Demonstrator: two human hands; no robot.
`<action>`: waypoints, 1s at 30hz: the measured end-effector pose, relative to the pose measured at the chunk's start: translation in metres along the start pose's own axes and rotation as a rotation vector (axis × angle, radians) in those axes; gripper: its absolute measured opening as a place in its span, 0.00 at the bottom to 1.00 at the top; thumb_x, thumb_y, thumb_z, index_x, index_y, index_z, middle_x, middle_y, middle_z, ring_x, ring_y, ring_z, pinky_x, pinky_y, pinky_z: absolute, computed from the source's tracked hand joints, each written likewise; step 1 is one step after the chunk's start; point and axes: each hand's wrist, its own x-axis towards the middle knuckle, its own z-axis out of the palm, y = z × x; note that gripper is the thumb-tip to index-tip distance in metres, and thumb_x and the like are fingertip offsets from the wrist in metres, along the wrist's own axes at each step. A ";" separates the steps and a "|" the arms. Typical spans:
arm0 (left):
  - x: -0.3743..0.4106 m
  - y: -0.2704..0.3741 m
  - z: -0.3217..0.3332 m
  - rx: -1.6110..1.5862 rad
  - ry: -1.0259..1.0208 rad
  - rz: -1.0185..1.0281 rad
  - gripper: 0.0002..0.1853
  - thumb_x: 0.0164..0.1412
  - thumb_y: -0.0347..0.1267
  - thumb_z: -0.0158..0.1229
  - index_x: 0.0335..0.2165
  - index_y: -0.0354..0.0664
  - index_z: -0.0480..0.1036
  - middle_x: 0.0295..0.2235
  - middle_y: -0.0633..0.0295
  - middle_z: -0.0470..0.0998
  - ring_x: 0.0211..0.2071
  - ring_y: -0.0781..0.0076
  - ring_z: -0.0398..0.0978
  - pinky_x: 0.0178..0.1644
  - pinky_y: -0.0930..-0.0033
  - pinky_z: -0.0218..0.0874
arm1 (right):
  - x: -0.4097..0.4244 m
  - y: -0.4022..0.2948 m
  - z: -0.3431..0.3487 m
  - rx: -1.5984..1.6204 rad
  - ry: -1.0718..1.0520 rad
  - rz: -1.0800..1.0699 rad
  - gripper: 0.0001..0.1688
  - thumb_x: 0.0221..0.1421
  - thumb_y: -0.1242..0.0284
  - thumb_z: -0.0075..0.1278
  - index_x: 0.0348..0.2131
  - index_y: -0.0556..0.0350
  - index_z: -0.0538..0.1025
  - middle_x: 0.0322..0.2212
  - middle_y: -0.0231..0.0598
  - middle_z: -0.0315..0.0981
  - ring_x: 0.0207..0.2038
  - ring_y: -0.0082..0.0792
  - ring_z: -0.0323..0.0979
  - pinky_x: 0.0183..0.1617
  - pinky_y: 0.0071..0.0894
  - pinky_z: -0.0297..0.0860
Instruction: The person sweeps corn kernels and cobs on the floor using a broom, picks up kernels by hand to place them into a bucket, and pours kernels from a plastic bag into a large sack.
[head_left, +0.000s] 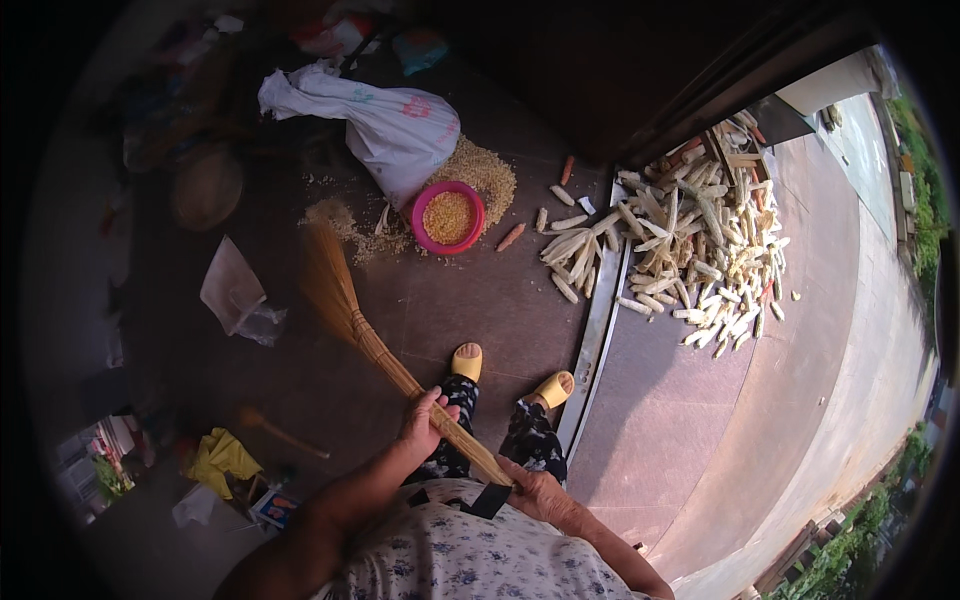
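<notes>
Both my hands grip a straw broom (390, 367) slanting across the front of my body. My left hand (425, 427) is around the middle of the handle, and my right hand (532, 491) holds its end near my waist. The blurred bristles reach the floor beside scattered corn kernels (337, 217). Beyond them, a pink basin (480, 232) holds yellow kernels and stands against a larger kernel pile (491, 180). A white woven sack (405, 135) with coloured print lies behind the basin.
Corn cobs and husks (697, 225) are heaped across a metal door track (596, 337) on the right. Several stray cobs (511, 237) lie near the basin. A flattened plastic bag (234, 289) rests on the left floor. A yellow cloth (225, 457) and a small brush (281, 431) are at lower left.
</notes>
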 end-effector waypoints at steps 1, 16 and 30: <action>0.004 0.009 0.006 -0.009 0.023 0.030 0.13 0.51 0.37 0.65 0.29 0.48 0.67 0.28 0.65 0.72 0.28 0.62 0.74 0.38 0.55 0.69 | 0.009 -0.001 -0.002 -0.017 0.012 -0.028 0.39 0.49 0.71 0.54 0.60 0.52 0.60 0.29 0.56 0.75 0.32 0.47 0.77 0.38 0.36 0.73; 0.034 0.115 0.001 -0.133 0.299 0.284 0.11 0.51 0.29 0.59 0.29 0.46 0.63 0.24 0.65 0.65 0.21 0.69 0.68 0.25 0.67 0.64 | 0.104 0.088 -0.176 -0.192 0.284 0.151 0.20 0.52 0.67 0.52 0.46 0.53 0.73 0.33 0.52 0.76 0.37 0.52 0.75 0.41 0.42 0.70; 0.221 0.186 0.051 0.071 0.554 0.303 0.13 0.54 0.39 0.61 0.29 0.46 0.66 0.22 0.66 0.64 0.19 0.70 0.65 0.25 0.67 0.63 | 0.180 0.175 -0.157 0.000 0.647 0.560 0.24 0.54 0.62 0.52 0.44 0.63 0.73 0.26 0.48 0.78 0.31 0.37 0.77 0.35 0.35 0.70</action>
